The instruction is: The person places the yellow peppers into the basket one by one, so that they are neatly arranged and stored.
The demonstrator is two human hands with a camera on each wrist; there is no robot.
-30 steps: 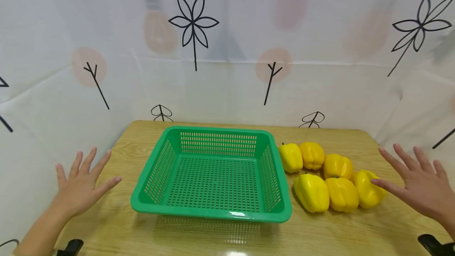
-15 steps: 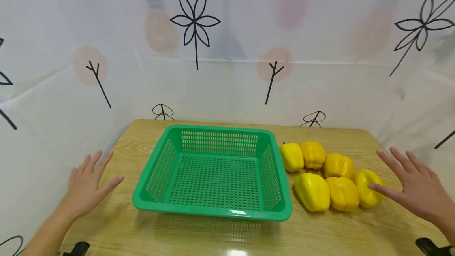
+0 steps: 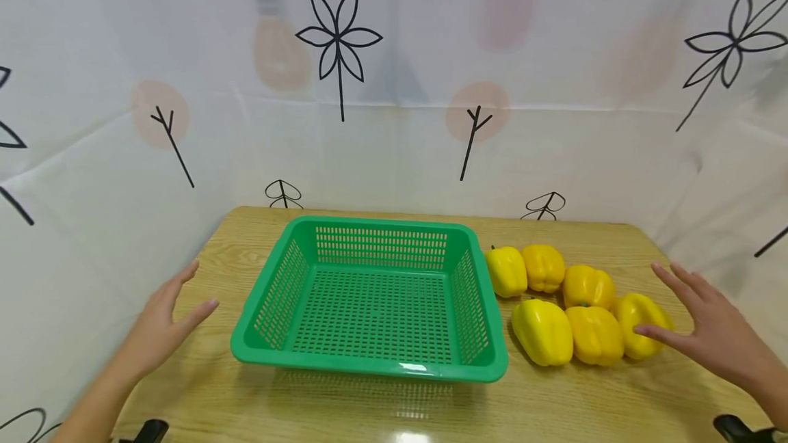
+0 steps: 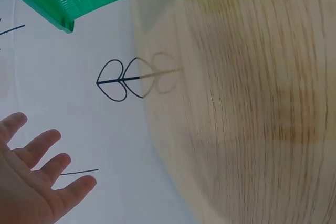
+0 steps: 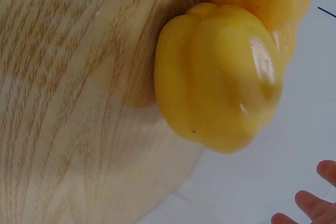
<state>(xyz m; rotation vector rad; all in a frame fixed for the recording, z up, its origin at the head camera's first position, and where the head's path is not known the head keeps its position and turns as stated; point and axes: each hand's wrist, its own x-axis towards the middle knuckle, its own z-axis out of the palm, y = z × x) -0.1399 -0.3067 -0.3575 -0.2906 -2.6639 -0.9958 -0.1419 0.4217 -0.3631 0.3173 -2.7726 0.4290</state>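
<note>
A green perforated plastic basket (image 3: 369, 313) stands on the wooden table, with nothing inside it. To its right lie several yellow bell peppers (image 3: 594, 335) in two loose rows. My left hand (image 3: 154, 333) hovers left of the basket, apart from it, thumb and fingers spread and holding nothing. In the left wrist view the fingers of that hand (image 4: 37, 174) are extended. My right hand (image 3: 717, 333) hovers at the right of the peppers, its thumb overlapping the rightmost pepper (image 3: 643, 325) in the head view. That pepper (image 5: 218, 77) shows apart from the right fingertips in the right wrist view.
The wooden table (image 3: 345, 412) has a glossy surface with rounded far corners. A white cloth (image 3: 394, 156) printed with plants and light bulbs hangs behind it and at both sides. Black straps (image 3: 150, 431) show at the wrists.
Both hands have turned so their palms face inward more, and the fingers now overlap in the head view. The left hand has shifted slightly right. The basket and peppers stay put.
</note>
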